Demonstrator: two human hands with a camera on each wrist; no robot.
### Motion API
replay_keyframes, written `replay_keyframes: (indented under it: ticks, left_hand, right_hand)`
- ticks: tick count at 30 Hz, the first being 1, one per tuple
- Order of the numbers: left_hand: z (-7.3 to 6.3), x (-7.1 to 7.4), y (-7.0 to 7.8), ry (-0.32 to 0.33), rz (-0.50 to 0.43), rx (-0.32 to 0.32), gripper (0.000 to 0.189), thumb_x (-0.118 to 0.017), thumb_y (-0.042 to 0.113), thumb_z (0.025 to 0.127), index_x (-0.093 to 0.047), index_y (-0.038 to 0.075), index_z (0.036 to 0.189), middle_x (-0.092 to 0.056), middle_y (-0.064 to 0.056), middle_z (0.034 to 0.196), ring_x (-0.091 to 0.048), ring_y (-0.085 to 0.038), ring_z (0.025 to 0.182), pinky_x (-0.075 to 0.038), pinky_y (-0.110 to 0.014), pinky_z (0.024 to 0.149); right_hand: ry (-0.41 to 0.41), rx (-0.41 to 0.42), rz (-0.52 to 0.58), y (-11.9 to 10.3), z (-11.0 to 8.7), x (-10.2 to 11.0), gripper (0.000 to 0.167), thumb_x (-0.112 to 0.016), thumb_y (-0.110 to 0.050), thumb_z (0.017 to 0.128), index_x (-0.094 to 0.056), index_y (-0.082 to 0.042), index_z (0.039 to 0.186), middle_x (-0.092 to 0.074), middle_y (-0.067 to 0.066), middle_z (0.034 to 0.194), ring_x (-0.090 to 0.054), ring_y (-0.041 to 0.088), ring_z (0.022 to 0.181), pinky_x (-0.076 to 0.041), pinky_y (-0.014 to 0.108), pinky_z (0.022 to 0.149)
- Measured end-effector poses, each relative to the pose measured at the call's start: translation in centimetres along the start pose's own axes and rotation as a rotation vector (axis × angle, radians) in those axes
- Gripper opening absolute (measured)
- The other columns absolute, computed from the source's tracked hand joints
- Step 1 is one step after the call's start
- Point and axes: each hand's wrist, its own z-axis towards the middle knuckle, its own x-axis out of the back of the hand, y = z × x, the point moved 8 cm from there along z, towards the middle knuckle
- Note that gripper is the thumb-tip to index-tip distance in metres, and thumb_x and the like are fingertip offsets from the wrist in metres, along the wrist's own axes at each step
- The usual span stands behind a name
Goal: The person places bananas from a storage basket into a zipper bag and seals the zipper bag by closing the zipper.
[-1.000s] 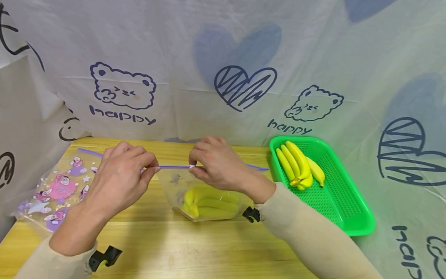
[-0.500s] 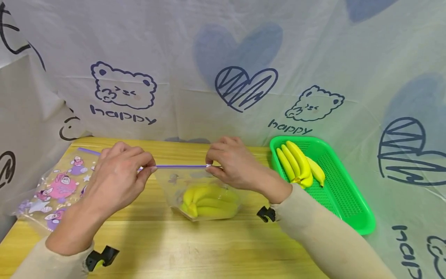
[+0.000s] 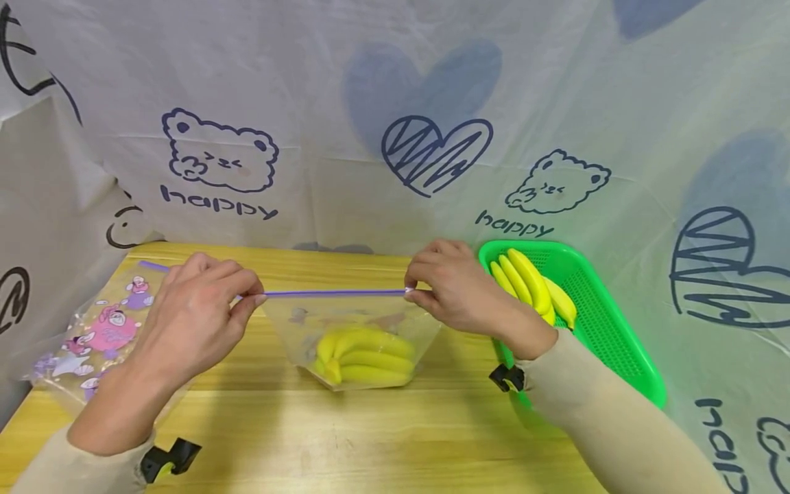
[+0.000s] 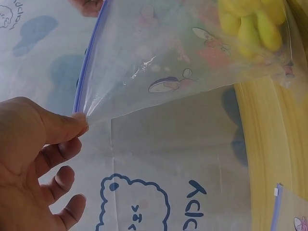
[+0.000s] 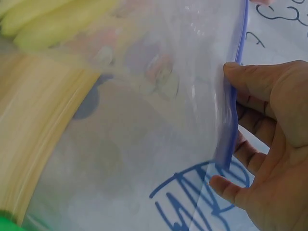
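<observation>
A clear zip bag (image 3: 364, 309) with a purple zip strip (image 3: 333, 293) hangs stretched between my two hands. Through its plastic shows a bunch of bananas (image 3: 364, 357), low in the bag over the table. My left hand (image 3: 200, 309) pinches the left end of the strip between thumb and forefinger. At the strip's right part, my right hand (image 3: 463, 295) pinches it where a small white slider (image 3: 408, 291) shows. In the right wrist view, a short length of the strip (image 5: 224, 149) runs on past the thumb.
A second zip bag (image 3: 111, 329), printed with pink and purple figures, lies flat on the wooden table (image 3: 345, 446) at the left. A green basket (image 3: 623, 363) with several bananas (image 3: 531, 281) stands at the right, partly behind my right arm. A printed cloth (image 3: 333, 82) hangs behind.
My right hand has slid right along the zip strip with the white slider, baring more of the strip. My left hand has shifted slightly left, still pinching its end.
</observation>
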Motion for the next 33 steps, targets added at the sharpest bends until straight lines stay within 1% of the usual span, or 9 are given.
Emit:
replay_keyframes:
  ticks: [4,9,11,14,18,23,29,33]
  left_hand:
    - [-0.2,0.0,-0.3,0.001,0.006,0.004,0.014,-0.080,0.007,0.086,-0.073,0.019,0.088,-0.073,0.003,0.092,-0.056,-0.026,0.095,-0.040,-0.048,0.081]
    - [-0.3,0.2,-0.6,0.007,0.015,0.016,0.015,-0.079,0.004,0.086,-0.073,0.018,0.088,-0.074,0.002,0.094,-0.057,-0.027,0.097,-0.040,-0.048,0.080]
    - [-0.4,0.3,-0.8,0.011,0.021,0.023,0.016,-0.079,0.003,0.085,-0.072,0.018,0.088,-0.074,0.002,0.095,-0.057,-0.027,0.097,-0.040,-0.048,0.080]
    - [-0.4,0.4,-0.8,0.029,0.022,0.014,0.017,-0.079,0.003,0.085,-0.072,0.018,0.088,-0.074,0.001,0.094,-0.057,-0.027,0.095,-0.041,-0.049,0.078]
    - [-0.3,0.5,-0.9,0.054,0.012,0.007,0.016,-0.080,0.003,0.084,-0.073,0.017,0.088,-0.074,0.001,0.093,-0.057,-0.028,0.091,-0.040,-0.049,0.074]
    - [-0.3,0.3,-1.0,0.078,0.004,0.007,0.015,-0.080,0.003,0.085,-0.073,0.016,0.087,-0.074,0.000,0.092,-0.056,-0.028,0.088,-0.041,-0.048,0.072]
    - [0.2,0.2,-0.7,0.128,-0.006,-0.018,0.012,-0.080,0.003,0.086,-0.073,0.013,0.088,-0.074,-0.002,0.093,-0.058,-0.029,0.085,-0.044,-0.047,0.069]
    - [0.6,0.1,-0.5,0.164,-0.019,-0.003,0.009,-0.079,0.003,0.087,-0.073,0.010,0.088,-0.073,-0.005,0.091,-0.060,-0.030,0.082,-0.046,-0.047,0.069]
  right_hand:
    - [-0.006,-0.025,0.007,0.9,-0.9,0.3,0.006,-0.074,-0.022,0.099,-0.075,-0.016,0.101,-0.072,-0.003,0.106,-0.058,0.028,0.120,-0.037,0.056,0.113]
    - [0.001,-0.049,0.007,2.2,-1.9,0.7,0.007,-0.074,-0.022,0.099,-0.073,-0.015,0.100,-0.072,-0.002,0.107,-0.057,0.030,0.123,-0.038,0.056,0.111]
    - [0.007,-0.061,0.008,2.7,-2.3,0.8,0.007,-0.075,-0.022,0.099,-0.073,-0.015,0.099,-0.073,-0.001,0.108,-0.058,0.030,0.122,-0.038,0.057,0.111]
    - [0.014,-0.058,0.003,3.1,-2.8,0.8,0.007,-0.076,-0.021,0.098,-0.073,-0.015,0.097,-0.074,-0.001,0.109,-0.058,0.030,0.118,-0.039,0.057,0.110]
    - [0.026,-0.040,0.000,3.3,-2.9,0.7,0.007,-0.075,-0.022,0.099,-0.073,-0.015,0.097,-0.074,0.000,0.109,-0.059,0.029,0.115,-0.040,0.057,0.109]
    - [0.038,-0.048,0.006,3.4,-2.8,0.8,0.009,-0.075,-0.023,0.099,-0.073,-0.015,0.098,-0.074,0.000,0.108,-0.058,0.029,0.114,-0.041,0.055,0.107]
    - [0.083,-0.091,-0.024,4.1,-2.7,1.0,0.012,-0.073,-0.023,0.100,-0.074,-0.011,0.101,-0.074,0.003,0.108,-0.059,0.030,0.111,-0.044,0.054,0.104]
    - [0.120,-0.135,-0.040,4.7,-2.5,1.4,0.013,-0.073,-0.021,0.100,-0.073,-0.009,0.103,-0.074,0.007,0.110,-0.059,0.031,0.109,-0.047,0.052,0.102]
